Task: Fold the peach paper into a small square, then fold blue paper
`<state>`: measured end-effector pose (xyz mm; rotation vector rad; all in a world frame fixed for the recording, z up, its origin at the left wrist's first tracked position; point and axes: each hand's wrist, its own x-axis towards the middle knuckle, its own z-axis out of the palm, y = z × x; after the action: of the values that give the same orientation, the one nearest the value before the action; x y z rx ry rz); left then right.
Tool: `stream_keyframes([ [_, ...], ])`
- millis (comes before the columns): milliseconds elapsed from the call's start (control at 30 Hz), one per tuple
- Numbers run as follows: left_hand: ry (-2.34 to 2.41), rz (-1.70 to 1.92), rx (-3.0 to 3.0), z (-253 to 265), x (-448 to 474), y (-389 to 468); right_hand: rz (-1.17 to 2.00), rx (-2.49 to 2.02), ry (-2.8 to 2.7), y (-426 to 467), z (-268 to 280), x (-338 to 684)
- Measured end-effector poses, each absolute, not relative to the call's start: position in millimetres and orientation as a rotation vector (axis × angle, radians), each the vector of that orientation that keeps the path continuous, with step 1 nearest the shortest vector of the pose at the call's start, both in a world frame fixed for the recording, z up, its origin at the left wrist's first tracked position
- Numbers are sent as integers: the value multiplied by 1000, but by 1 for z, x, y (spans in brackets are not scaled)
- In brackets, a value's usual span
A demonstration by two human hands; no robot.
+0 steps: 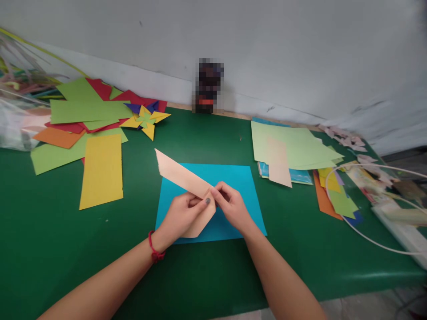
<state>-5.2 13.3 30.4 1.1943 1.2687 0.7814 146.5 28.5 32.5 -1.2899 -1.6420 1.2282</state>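
Observation:
A pale peach strip of paper (183, 177) is bent into a V, with one long arm pointing to the upper left and a shorter one hanging toward me. My left hand (186, 215) pinches it near the fold, thumb on top. The fingertips of my right hand (232, 205) grip the folded corner from the right side. Both hands hold the strip just above a bright blue sheet of paper (243, 191) lying on the green table. The left fingers behind the strip are partly hidden.
A yellow sheet (102, 171), green sheets (80, 111) and a folded paper star (146, 120) lie to the left. Pale green sheets (293, 142) and a peach piece (279, 162) lie right. A white hoop of cable (362, 238) curves at far right. A blurred dark object (208, 86) stands by the wall.

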Motion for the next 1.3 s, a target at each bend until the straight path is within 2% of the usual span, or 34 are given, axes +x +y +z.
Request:
stream_keyframes([
  [167,1255,786,1210,27,-5,12,1003,-1338,-1815,27,31,145],
  [367,1215,758,1167,28,-5,13,880,-1322,-1896,26,28,143],
  [533,1161,743,1269,30,-8,17,909,-1302,-1872,24,31,142],
  [800,1281,809,1298,29,-9,16,1122,-1280,-1822,21,29,140],
  [1300,1279,822,1342,29,-9,15,1043,-1306,-1767,18,26,138],
])
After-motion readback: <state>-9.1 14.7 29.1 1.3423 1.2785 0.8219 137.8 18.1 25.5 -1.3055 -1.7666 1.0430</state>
